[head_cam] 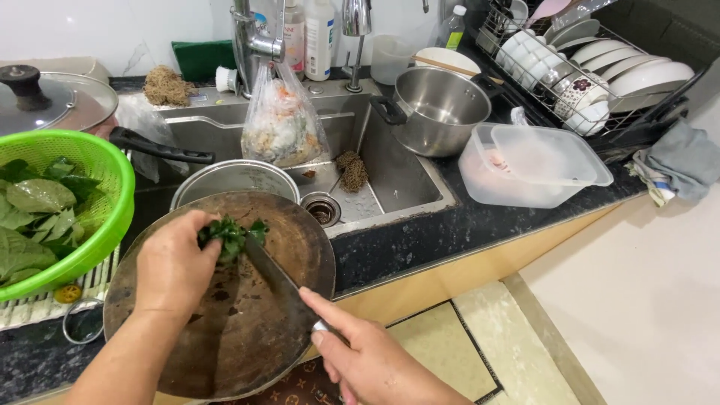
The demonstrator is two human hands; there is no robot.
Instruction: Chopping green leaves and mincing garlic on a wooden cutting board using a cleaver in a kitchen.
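While both hands work on the board, scene by label, big to small:

Counter: black speckled stone counter (480, 225), runs along the wall, light wood front edge below.
Sink: stainless steel sink (397, 176) set into the counter middle; clear plastic bag of scraps (281, 124) stands at its back wall, brown scrubber (352, 171) on the basin floor.
Dish rack: wire rack with white plates and bowls (600, 71), counter's far right corner.
Board: round dark wooden chopping board (232, 330), at the counter's front edge, overhanging the sink's near left rim.
Colander: bright green plastic colander of leaves (97, 172), counter's left edge, just beside the board.
Pot: steel saucepan with black handles (439, 112), right of the sink.
Tub: clear plastic lidded tub (532, 165), near the counter's right front edge.
Left hand (174, 266): fingers curled down, pinning a small bunch of dark green leaves (231, 236) on the board's far half.
Right hand (371, 360): closed round the handle of a dark-bladed kitchen knife (279, 279), forefinger along the spine; blade tip touching the bunch.
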